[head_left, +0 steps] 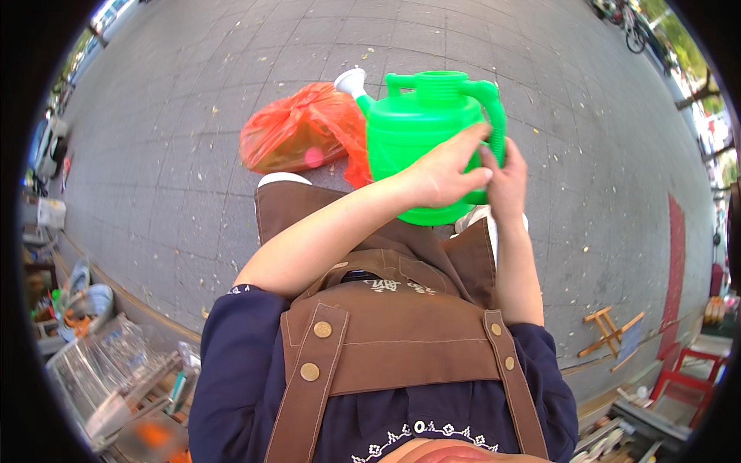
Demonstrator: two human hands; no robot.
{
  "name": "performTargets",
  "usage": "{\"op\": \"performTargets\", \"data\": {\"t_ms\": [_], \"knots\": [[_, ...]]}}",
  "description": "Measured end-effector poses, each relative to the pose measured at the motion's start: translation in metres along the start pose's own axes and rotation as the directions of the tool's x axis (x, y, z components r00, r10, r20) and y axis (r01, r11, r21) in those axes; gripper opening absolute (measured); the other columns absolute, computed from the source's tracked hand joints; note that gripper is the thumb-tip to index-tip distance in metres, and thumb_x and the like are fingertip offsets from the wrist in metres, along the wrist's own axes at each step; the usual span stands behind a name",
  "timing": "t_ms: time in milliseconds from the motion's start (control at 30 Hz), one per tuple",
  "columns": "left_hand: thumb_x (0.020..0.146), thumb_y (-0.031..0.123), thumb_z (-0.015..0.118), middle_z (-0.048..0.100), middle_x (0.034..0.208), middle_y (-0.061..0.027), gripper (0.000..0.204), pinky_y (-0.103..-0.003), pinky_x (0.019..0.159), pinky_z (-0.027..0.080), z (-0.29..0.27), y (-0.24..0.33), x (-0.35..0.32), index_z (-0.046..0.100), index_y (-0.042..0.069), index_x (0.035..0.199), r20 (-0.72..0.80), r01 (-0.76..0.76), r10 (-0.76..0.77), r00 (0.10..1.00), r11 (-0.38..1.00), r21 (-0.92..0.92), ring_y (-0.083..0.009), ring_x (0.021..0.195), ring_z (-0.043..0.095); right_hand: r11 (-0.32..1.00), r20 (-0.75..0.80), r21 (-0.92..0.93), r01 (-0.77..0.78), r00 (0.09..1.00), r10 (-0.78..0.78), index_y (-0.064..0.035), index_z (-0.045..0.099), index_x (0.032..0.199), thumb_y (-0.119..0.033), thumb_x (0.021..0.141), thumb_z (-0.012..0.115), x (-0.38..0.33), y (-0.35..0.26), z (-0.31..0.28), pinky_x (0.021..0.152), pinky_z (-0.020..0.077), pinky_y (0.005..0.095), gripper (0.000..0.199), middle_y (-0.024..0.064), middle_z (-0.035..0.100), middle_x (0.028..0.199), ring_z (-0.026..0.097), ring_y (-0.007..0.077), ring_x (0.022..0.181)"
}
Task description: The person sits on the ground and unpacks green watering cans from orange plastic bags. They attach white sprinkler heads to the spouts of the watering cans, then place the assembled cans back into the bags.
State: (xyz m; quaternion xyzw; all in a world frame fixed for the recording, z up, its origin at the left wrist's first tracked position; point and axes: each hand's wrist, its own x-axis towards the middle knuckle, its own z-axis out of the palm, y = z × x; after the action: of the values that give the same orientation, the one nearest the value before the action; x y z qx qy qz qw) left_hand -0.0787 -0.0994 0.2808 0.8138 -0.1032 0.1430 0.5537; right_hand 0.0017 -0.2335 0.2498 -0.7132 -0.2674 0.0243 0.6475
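A bright green plastic watering can [417, 135] with a white sprinkler head [351, 82] stands upright in front of my knees, its spout pointing left. Its looped handle [495, 116] is on the right side. My left hand [448, 171] reaches across the can's body, with thumb and fingers closed about the handle area; the fingertips are slightly blurred. From the right, my right hand [508, 181] grips the lower part of the handle, its fingers curled round the outer side. The two thumbs are close together. The can's base is partly behind my left arm.
An orange-red plastic bag [297, 131] with contents I cannot make out lies left of the can on the grey paving [193, 154]. A small wooden folding stool [610, 332] is at right, near a red chair [687, 378]. Clear plastic containers [108, 378] crowd the lower left.
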Motion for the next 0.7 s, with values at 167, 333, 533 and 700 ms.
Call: {"op": "performTargets", "data": {"t_ms": [167,333,533,700], "knots": [[0.087,0.012,0.057,0.063,0.103,-0.0098,0.021,-0.034,0.079,0.049,-0.072,-0.018,-0.039,0.062,0.001,0.104,-0.354,0.038,-0.007,0.935,0.996,0.081,-0.0194,0.092,0.06,0.976,0.014,-0.205,-0.075,0.997,0.08,-0.0065,0.058,0.084,-0.014,0.086,0.068,0.018,-0.022,-0.078,0.046,0.0321,0.0201,0.012,-0.0054,0.049,0.064,0.042,0.0027,0.052],[0.088,0.024,0.06,0.062,0.107,-0.0084,0.036,-0.031,0.078,0.049,-0.149,-0.119,-0.068,0.057,0.004,0.117,-0.705,0.283,-0.27,0.656,0.954,-0.101,-0.0164,0.099,0.057,0.994,0.077,-0.107,-0.011,0.997,0.019,-0.0034,0.056,0.088,-0.008,0.086,0.064,0.047,-0.065,-0.122,0.045,0.0323,0.0202,0.01,-0.0019,0.05,0.066,0.042,0.0051,0.05],[0.089,0.059,0.047,0.06,0.112,-0.0098,0.064,-0.033,0.079,0.049,-0.144,-0.123,-0.057,0.053,0.006,0.124,-0.471,0.347,-0.443,0.763,0.895,-0.281,-0.0176,0.103,0.056,0.996,0.128,-0.075,0.038,0.991,-0.029,-0.0035,0.054,0.091,-0.012,0.085,0.065,0.052,-0.073,-0.126,0.046,0.0316,0.0219,0.014,-0.0001,0.048,0.064,0.04,0.0076,0.048],[0.086,0.061,0.05,0.062,0.104,-0.0101,0.064,-0.033,0.076,0.048,-0.155,-0.156,-0.061,0.056,0.008,0.121,-0.506,0.302,-0.289,0.813,0.952,-0.058,-0.0186,0.097,0.058,0.997,0.125,-0.079,0.027,0.992,-0.017,-0.0031,0.054,0.091,-0.014,0.084,0.065,0.045,-0.076,-0.117,0.047,0.032,0.0226,0.017,0.0003,0.048,0.064,0.04,0.0079,0.048]]}}
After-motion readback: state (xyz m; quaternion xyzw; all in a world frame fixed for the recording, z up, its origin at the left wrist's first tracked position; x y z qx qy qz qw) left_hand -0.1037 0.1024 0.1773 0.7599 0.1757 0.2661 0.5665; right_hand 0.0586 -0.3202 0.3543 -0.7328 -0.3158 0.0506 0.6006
